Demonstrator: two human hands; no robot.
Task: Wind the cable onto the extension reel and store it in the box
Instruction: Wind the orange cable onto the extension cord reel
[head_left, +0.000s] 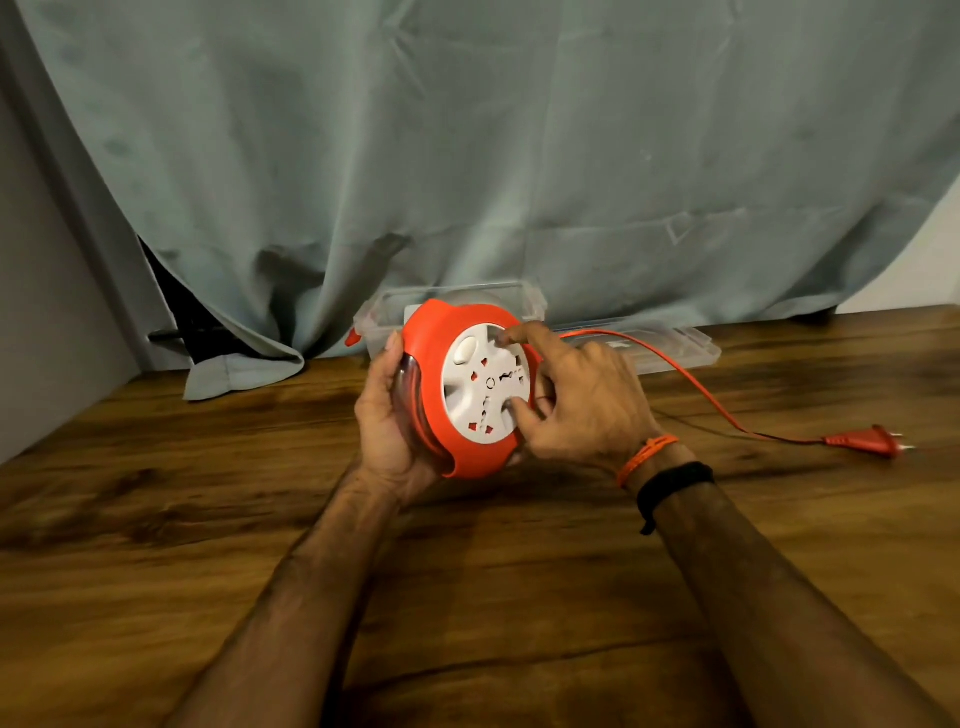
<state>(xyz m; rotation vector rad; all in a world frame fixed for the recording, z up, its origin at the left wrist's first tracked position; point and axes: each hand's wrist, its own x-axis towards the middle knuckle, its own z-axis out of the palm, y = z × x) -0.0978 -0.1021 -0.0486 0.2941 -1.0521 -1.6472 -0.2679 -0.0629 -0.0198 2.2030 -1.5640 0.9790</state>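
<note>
An orange extension reel (431, 364) with a white socket face (483, 382) is held upright above the wooden table. My left hand (387, 421) grips its left and back side. My right hand (576, 395) rests on the white face, with a forefinger and thumb pressed into its recesses. An orange cable (691, 376) runs from the reel's top right down across the table to an orange plug (867, 441) lying at the right. A clear plastic box (524, 299) stands behind the reel, partly hidden by it.
A clear lid (675, 348) lies flat to the right of the box, under the cable. A grey-green curtain (467, 156) hangs behind, touching the table (208, 519). A grey wall stands at the left.
</note>
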